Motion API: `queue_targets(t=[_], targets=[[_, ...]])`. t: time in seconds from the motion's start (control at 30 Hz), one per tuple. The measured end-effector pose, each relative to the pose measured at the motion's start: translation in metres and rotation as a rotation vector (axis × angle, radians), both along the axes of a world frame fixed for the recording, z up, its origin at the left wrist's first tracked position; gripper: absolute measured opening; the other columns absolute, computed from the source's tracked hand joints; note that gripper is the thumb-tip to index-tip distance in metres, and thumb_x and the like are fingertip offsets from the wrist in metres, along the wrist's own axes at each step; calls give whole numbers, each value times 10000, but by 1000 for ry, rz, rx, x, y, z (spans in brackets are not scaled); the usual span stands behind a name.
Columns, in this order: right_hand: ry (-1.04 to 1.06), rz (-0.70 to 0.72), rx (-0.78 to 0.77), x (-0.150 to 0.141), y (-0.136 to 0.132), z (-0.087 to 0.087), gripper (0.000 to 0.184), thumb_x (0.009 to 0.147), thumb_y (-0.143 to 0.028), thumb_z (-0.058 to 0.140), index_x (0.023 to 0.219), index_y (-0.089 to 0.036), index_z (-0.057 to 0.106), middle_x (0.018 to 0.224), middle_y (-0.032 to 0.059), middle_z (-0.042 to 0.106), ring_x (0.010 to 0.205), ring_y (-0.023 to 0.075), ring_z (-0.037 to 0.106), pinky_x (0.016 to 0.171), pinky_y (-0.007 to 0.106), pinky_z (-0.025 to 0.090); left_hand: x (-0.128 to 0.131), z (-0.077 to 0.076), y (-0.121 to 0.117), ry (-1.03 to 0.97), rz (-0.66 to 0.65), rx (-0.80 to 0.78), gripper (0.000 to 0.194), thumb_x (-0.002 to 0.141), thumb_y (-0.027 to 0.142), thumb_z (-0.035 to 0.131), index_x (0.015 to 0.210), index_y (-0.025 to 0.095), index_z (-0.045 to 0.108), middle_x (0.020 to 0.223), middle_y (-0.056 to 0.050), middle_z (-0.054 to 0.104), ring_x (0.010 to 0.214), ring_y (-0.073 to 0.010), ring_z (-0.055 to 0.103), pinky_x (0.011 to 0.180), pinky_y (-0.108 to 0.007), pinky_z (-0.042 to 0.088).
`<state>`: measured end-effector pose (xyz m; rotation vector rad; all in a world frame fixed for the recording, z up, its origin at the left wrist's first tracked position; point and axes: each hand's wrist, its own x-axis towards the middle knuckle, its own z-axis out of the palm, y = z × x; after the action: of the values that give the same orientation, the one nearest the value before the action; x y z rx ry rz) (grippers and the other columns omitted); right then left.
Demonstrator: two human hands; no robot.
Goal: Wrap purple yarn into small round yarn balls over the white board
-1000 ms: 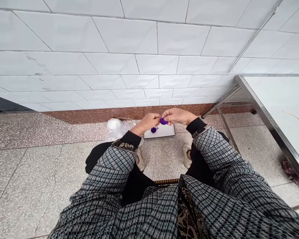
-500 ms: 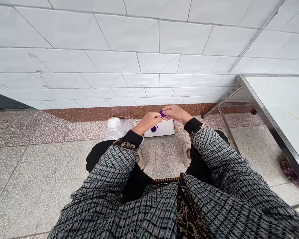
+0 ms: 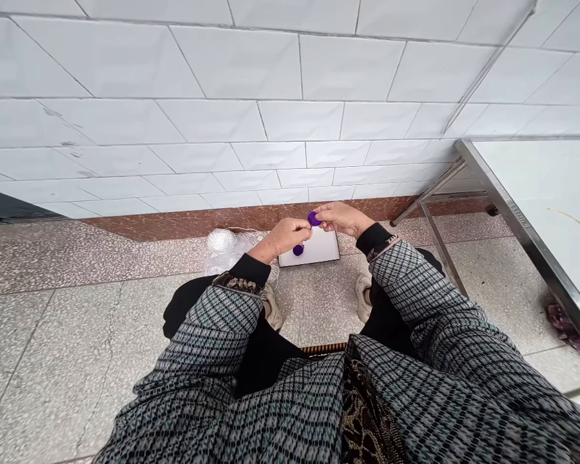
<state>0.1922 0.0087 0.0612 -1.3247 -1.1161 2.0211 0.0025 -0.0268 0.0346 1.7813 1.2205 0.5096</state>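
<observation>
My right hand (image 3: 342,218) pinches a small, round purple yarn piece (image 3: 314,219) between thumb and fingers. Just left of it is my left hand (image 3: 289,236), its fingers closed together at the tips. Whatever they hold is too small to make out. Below the left fingers a small dark purple yarn ball (image 3: 298,250) shows over a shallow white tray with a dark edge (image 3: 321,250). Both hands are above this tray.
A white yarn ball (image 3: 221,240) and clear plastic bag (image 3: 220,261) lie on the floor left of the tray. The tiled wall (image 3: 270,122) rises close ahead. At the right stands a metal-framed table (image 3: 526,232). My shoes (image 3: 364,296) flank the space before the tray.
My hands have drawn slightly apart, the left moving a little left and down. More of the purple piece shows in my right fingers. The view has shifted slightly.
</observation>
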Motion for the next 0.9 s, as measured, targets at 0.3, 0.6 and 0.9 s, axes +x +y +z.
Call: queue_targets(t=[0.3, 0.6, 0.9], targets=[[-63, 403, 120, 14, -1, 3, 158, 903, 14, 646, 858, -132, 689, 585, -42, 614, 497, 64, 520, 478, 150, 427, 2, -2, 2, 48, -30, -108, 121, 786, 222, 582, 701, 179, 657, 622, 14, 601, 607, -140, 546, 649, -268, 414], [-247, 68, 182, 3, 2, -15, 234, 897, 87, 648, 852, -140, 675, 555, -45, 595, 458, 62, 493, 424, 147, 419, 11, 10, -1, -15, 40, -99, 172, 820, 138, 530, 679, 183, 618, 583, 29, 558, 579, -126, 537, 632, -248, 412], [227, -89, -30, 6, 7, -1, 202, 1013, -22, 620, 844, -131, 645, 624, -35, 651, 485, 33, 559, 521, 123, 509, 10, 8, -1, -17, 56, -137, 214, 857, 104, 540, 671, 179, 617, 590, 32, 569, 586, -116, 544, 653, -241, 434]])
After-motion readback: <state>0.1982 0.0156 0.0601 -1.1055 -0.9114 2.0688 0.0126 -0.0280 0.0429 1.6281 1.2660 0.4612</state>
